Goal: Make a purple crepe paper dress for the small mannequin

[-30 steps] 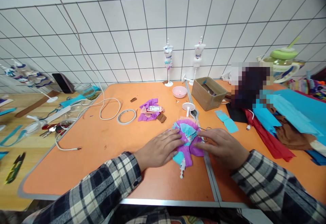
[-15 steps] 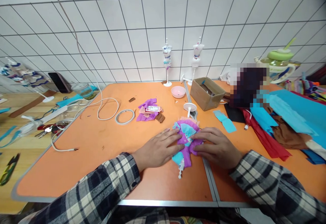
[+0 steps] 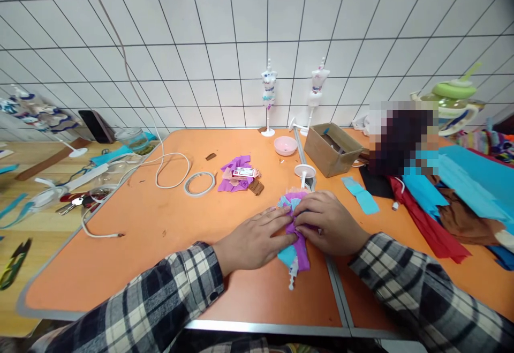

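Observation:
A small dress-form mannequin (image 3: 292,280) lies on the orange table with its neck toward me and its round base (image 3: 305,171) pointing away. Purple and light-blue crepe paper (image 3: 302,254) wraps it as a dress, with a peach frill at the far end. From the left, my left hand (image 3: 255,238) holds the dress, thumb on the near side and fingers across it. The bent fingers of my right hand (image 3: 327,222) pinch the purple paper at the middle. Its fingertips nearly meet those of my left hand, and they hide part of the dress.
Beyond lie a tape roll (image 3: 199,183), purple paper scraps (image 3: 233,184), a pink bowl (image 3: 285,145) and a cardboard box (image 3: 332,149). Two mannequins (image 3: 269,88) stand by the tiled wall. Coloured paper (image 3: 429,224) covers the right; a white cable (image 3: 160,165) and a cutter (image 3: 15,264) lie left.
My right hand has moved left and inward over the dress, its fingers now more bent and covering the purple folds. My left hand stays on the dress. The view has shifted slightly.

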### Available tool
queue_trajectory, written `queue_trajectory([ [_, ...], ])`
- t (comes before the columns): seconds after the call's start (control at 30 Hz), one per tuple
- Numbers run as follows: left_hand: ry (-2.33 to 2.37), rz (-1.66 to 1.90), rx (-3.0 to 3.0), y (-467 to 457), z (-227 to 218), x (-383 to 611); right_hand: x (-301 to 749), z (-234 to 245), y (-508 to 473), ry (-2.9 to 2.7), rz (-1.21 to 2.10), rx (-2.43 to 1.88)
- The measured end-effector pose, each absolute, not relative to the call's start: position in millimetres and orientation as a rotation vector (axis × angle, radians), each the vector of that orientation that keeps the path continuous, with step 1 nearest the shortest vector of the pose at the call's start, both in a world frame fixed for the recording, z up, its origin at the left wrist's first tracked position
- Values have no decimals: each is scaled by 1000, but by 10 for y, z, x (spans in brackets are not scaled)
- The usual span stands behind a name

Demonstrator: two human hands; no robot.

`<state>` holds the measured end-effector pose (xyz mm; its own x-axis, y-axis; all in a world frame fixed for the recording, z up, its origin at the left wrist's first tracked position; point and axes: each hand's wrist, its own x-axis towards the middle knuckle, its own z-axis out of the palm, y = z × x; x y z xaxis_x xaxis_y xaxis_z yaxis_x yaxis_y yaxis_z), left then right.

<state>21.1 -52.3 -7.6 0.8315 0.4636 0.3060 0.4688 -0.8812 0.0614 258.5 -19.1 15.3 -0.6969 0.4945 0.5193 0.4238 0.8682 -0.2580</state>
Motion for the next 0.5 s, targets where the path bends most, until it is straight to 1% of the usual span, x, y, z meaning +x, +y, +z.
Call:
queue_trajectory([
  [0.5, -759, -553, -3117, -498, -44, 207, 2543, 242, -103, -2573, 320, -838],
])
